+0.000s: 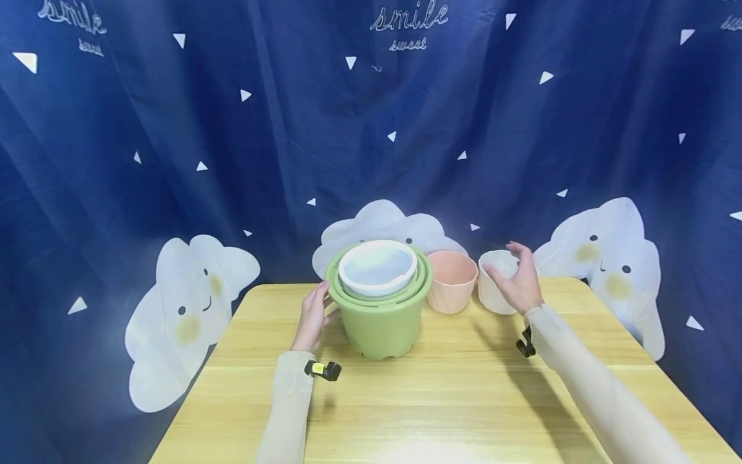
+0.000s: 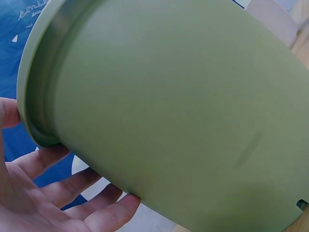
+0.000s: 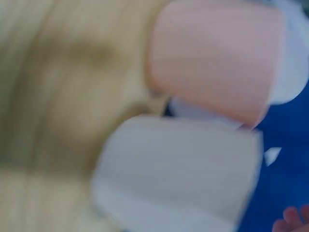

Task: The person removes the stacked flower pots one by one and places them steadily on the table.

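A large green flowerpot [image 1: 380, 332] stands on the table with more green rims nested inside it and a white-rimmed, pale blue pot [image 1: 378, 267] on top. At its left side is my left hand [image 1: 312, 316]: the fingers rest along the outer wall and the thumb lies at the rim, as the left wrist view shows. Farther right is a white pot [image 1: 493, 298]. Over its right side, my right hand [image 1: 518, 283] has thumb and fingers spread apart with nothing between them. In the right wrist view only blurred fingertips [image 3: 292, 220] show, at the lower right corner.
A pink pot [image 1: 451, 296] stands between the green flowerpot and the white pot. All stand toward the far edge of the wooden table [image 1: 400, 412]. Behind it hangs a dark blue curtain [image 1: 324, 129] with white clouds and triangles.
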Motion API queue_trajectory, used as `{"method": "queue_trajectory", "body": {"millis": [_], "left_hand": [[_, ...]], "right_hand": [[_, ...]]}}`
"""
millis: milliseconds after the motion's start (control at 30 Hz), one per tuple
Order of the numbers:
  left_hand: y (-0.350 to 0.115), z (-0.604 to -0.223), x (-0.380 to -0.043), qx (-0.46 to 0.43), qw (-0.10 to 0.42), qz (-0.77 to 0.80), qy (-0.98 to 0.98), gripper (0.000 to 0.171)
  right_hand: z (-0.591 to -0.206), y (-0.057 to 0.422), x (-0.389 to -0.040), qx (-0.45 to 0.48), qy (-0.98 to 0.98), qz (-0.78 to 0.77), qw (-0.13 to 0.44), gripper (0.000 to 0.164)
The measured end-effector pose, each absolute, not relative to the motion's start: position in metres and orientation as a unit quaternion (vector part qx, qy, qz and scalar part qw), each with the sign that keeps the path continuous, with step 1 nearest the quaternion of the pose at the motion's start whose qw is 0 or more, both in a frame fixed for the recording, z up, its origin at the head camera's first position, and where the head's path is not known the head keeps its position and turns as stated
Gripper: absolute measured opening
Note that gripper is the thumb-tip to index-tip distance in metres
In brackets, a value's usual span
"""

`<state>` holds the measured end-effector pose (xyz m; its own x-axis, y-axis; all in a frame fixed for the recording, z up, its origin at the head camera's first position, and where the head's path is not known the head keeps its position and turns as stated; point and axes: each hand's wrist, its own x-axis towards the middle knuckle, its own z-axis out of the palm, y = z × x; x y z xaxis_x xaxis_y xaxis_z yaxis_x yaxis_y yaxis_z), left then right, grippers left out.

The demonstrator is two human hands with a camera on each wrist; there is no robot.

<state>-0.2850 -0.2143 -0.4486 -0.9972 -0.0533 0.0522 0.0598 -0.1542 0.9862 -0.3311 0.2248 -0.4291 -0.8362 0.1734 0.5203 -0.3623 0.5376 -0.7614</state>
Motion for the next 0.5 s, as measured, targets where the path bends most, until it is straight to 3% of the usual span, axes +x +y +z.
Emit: {"method": "queue_trajectory", "body": {"millis": [300,500], "left_hand": [[-0.215,-0.449,-0.285,0.0,0.036,-0.761,-0.647,0.055],[-0.215,-0.449,-0.285,-0.002,0.038,-0.76,-0.649,0.056]], "right_hand": [[-0.399,0.17,-0.313,0.195,-0.86,0.444,0.157,0.067],[-0.388,0.145,-0.305,0.238,-0.868,0.415,0.134,0.066]]}}
